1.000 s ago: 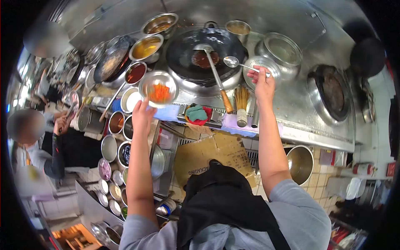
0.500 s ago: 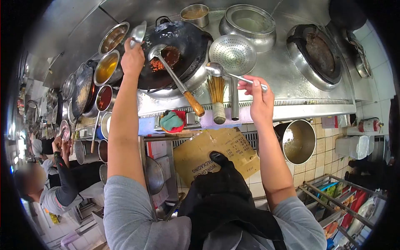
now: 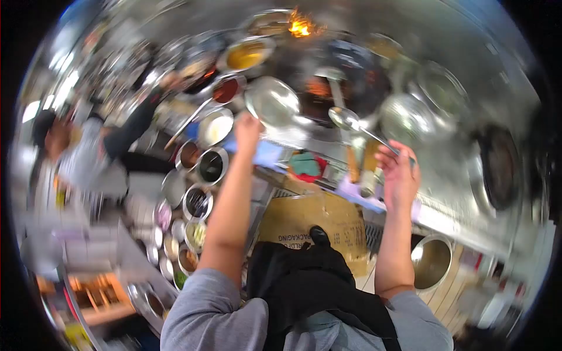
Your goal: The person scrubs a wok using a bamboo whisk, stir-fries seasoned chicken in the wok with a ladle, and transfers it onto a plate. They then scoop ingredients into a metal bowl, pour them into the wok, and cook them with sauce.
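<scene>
My left hand (image 3: 248, 133) holds the rim of a metal bowl (image 3: 272, 102), which looks empty and hangs left of the wok. In my right hand (image 3: 401, 175) is the handle of a metal spoon (image 3: 344, 119), its bowl pointing left. The dark wok (image 3: 360, 76) has reddish-orange food in it, blurred by motion. A ladle (image 3: 336, 88) rests in the wok with its wooden handle toward me. Below the wok lie a green and red cloth (image 3: 307, 166) and a bamboo brush (image 3: 370, 169).
A flame (image 3: 300, 26) flares behind the wok. Sauce bowls (image 3: 228, 89) and several ingredient containers (image 3: 198, 202) stand at the left. A perforated strainer (image 3: 407, 117) lies right of the wok. A large pot (image 3: 431, 263) is lower right. A co-worker (image 3: 88, 146) stands far left.
The view has swung left. My left hand has drawn the bowl back from over the wok, where orange pieces have landed. A flame has appeared behind the wok. My right hand still holds the spoon.
</scene>
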`<state>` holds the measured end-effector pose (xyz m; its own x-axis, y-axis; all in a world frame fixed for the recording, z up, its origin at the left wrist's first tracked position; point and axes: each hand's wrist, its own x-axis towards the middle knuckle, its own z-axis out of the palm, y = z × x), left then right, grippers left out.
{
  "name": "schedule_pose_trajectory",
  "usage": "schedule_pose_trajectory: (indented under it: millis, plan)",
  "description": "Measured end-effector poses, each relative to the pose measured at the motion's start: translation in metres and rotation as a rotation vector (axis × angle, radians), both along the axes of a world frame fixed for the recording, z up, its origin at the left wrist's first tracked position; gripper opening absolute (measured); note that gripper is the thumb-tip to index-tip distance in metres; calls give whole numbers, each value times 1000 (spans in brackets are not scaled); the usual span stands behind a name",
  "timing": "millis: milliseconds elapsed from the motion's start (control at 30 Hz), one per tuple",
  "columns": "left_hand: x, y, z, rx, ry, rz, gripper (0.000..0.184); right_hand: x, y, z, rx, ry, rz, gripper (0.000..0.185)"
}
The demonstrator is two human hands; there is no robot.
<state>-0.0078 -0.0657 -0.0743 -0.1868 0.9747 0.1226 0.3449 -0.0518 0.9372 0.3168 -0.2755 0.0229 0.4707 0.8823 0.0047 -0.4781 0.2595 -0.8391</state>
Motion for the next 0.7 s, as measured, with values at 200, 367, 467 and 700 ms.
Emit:
schedule_pose_trajectory:
  millis: [200,367,467,700]
  plan:
    - [-124,-352,-80,-616,-537,513,11,-96,52,-12,-97,52,519,30]
    - [-164,-633,-79,-440,-500,1231,12,-229,86,-53,-227,-190,1020,30]
    - [-121,-731,-37,-104,-525,1647,24,-320,78,-63,-179,-301,1268,28]
    - [55,-835,-54,877,-670,2270,14,-507,50,-151,-240,-695,1595,37]
